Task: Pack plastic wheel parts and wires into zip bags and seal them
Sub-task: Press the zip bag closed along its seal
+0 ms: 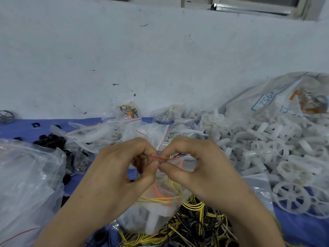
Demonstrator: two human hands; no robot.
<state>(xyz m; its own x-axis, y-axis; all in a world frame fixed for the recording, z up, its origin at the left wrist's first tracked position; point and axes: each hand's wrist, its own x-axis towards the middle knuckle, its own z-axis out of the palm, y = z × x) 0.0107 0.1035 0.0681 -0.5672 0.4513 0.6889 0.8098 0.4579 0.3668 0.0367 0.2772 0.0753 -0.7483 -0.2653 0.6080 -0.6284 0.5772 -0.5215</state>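
Note:
A small clear zip bag (160,207) with a red seal strip hangs between my hands, holding white plastic wheel parts and yellow, orange and black wires. My left hand (122,168) pinches the seal strip at its left end. My right hand (194,166) pinches the same strip just to the right, thumb and forefinger pressed together. A heap of white plastic wheels (267,150) lies to the right. Loose yellow and black wires (195,227) lie below the bag.
Several zip bags (124,129) lie behind my hands on the blue table cover (23,129). A large clear bag (26,184) sits at left, black rubber rings (51,139) beside it. A big printed sack (277,100) leans at back right against the white wall.

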